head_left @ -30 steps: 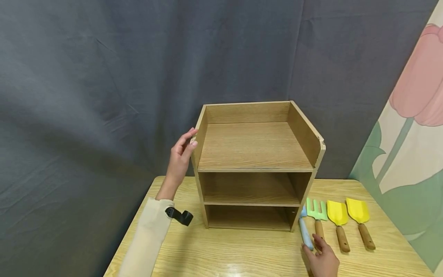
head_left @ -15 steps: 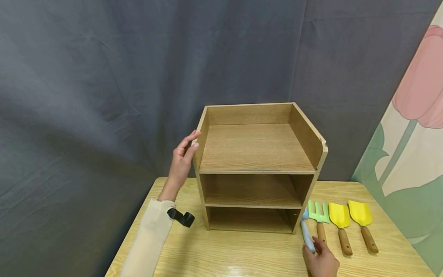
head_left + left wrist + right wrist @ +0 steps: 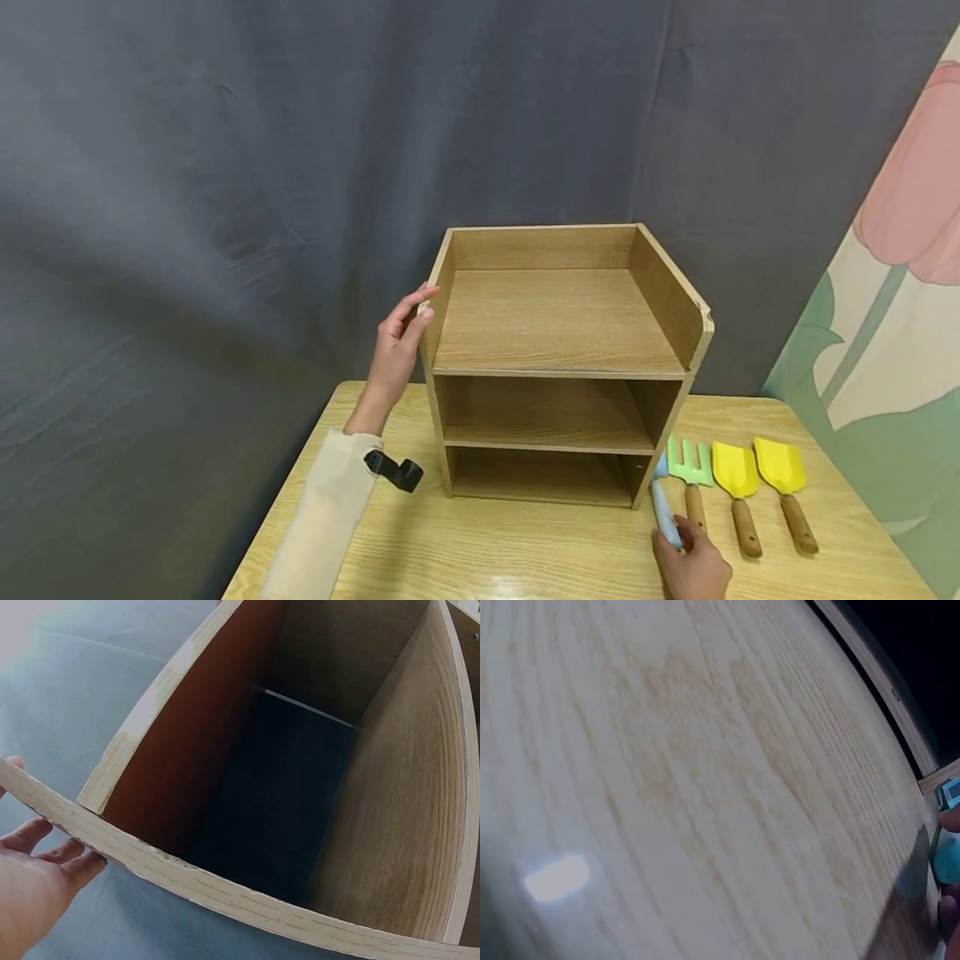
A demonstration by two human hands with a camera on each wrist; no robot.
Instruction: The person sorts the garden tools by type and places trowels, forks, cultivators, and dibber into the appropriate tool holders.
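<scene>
A small wooden shelf unit (image 3: 558,321) with an open top tray and two compartments below stands on the table. My left hand (image 3: 393,350) holds the front edge of its left side panel, thumb in front. In the left wrist view, fingers (image 3: 71,862) lie along the outside of that panel. At the lower right, my right hand (image 3: 693,562) pinches the end of a light blue handle (image 3: 664,512) on a garden tool lying by the shelf's right foot. The tool's blue head is partly hidden behind the shelf. The right wrist view catches fingertips on both sides of the blue handle end (image 3: 948,861).
Beside the blue tool lie a green hand fork (image 3: 689,462) and two yellow hand shovels (image 3: 735,469), all with wooden handles. A grey curtain (image 3: 525,108) hangs behind the table (image 3: 480,550). A flower-painted wall (image 3: 885,333) borders the right side.
The right fingers have drawn closer around the blue handle's end. The left hand stays on the shelf panel, and the head view has shifted slightly.
</scene>
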